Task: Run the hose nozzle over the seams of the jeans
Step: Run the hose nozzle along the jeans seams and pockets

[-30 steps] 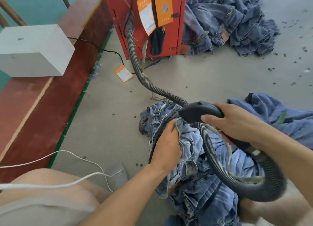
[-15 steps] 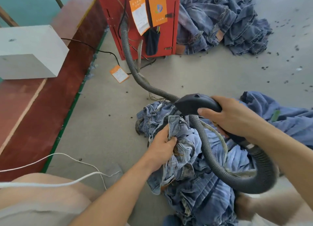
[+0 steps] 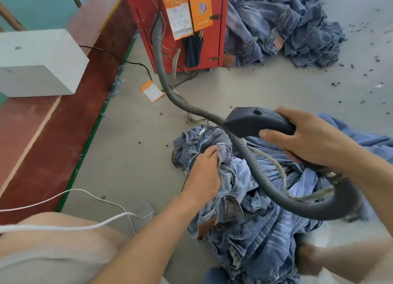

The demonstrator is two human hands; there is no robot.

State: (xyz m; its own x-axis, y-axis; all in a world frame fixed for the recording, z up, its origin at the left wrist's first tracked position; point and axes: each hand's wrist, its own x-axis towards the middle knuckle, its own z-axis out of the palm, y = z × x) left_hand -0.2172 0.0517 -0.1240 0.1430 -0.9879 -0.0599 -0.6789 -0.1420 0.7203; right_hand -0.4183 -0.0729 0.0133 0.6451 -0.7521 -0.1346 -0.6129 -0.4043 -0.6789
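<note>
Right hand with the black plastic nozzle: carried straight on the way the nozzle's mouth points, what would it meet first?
The right hand aims the black plastic nozzle left and slightly down. Probably the crumpled blue denim jeans near the left hand; it may clear them and reach the grey floor. Depth is unclear.

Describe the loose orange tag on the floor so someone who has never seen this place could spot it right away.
Start at the tall red metal cabinet at the top of the view, where the grey ribbed hose comes out. Follow the hose down to the concrete floor; just left of it lies a small orange paper tag. Unlike the two orange labels stuck on the cabinet, it lies flat on the floor.
</note>
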